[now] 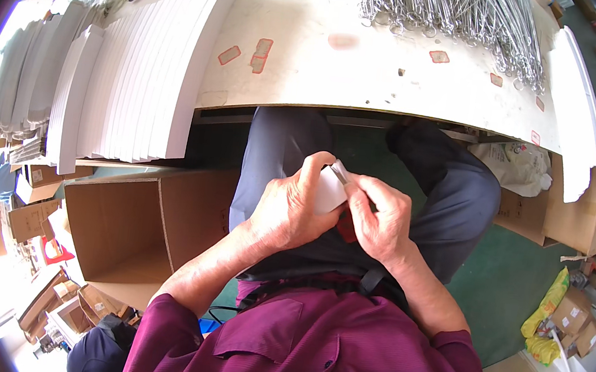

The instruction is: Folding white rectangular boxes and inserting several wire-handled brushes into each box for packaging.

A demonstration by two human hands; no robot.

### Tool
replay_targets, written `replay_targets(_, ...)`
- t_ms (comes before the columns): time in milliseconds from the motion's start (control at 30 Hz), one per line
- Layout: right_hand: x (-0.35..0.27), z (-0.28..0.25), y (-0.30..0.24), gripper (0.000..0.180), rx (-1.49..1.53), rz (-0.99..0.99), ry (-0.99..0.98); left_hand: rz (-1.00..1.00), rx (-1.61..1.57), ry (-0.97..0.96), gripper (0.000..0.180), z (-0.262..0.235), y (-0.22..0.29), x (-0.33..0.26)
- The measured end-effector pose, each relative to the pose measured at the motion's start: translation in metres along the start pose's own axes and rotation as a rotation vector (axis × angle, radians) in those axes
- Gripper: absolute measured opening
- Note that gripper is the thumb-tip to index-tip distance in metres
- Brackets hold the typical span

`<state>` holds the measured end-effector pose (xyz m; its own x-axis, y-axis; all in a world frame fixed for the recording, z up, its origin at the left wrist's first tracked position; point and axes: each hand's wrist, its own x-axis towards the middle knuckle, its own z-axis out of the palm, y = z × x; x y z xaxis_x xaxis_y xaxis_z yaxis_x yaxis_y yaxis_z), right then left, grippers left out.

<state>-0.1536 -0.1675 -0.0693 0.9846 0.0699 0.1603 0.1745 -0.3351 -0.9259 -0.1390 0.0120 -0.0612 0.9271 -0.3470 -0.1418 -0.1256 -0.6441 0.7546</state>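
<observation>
Above my lap, my left hand (pixel 289 203) is wrapped round a small white carton (pixel 329 191), seen nearly end-on. The fingers and thumb of my right hand (pixel 383 217) close on the greyish flap (pixel 341 172) at the carton's upper right edge. Both hands meet at this end of the carton. Something red (pixel 347 226) shows just below, between the hands; what it is I cannot tell. The carton's far part is hidden by my left hand.
A row of long white cartons (pixel 147 68) stands at the table's left, with more white pieces (pixel 574 113) at its right edge. Many metal wire rods with ring ends (pixel 454 17) lie at the back of the table (pixel 288 76). An open cardboard box (pixel 126 230) sits left of my legs.
</observation>
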Motion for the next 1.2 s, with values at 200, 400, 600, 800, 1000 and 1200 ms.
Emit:
replay_targets(200,0.003,0.003,0.004,0.010,0.091,0.087,-0.037,-0.031,0.066,0.000,0.073,0.000,0.000,-0.002)
replay_targets(400,0.000,0.018,0.011,0.013,0.262,0.287,0.004,-0.024,0.094,0.018,0.060,0.006,0.000,-0.002)
replay_targets(600,0.002,0.015,0.014,0.014,0.422,0.388,0.028,-0.029,0.117,0.033,0.055,0.007,0.001,-0.002)
replay_targets(800,0.004,0.010,0.013,0.017,0.469,0.442,0.021,-0.030,0.094,0.016,0.056,0.006,0.001,-0.004)
replay_targets(1000,0.000,0.018,0.009,0.020,0.370,0.393,0.051,-0.009,0.117,0.035,0.058,0.007,-0.003,-0.008)
replay_targets(1200,-0.005,0.020,0.008,0.017,0.219,0.163,0.079,0.002,0.088,0.079,0.060,0.004,-0.004,-0.007)
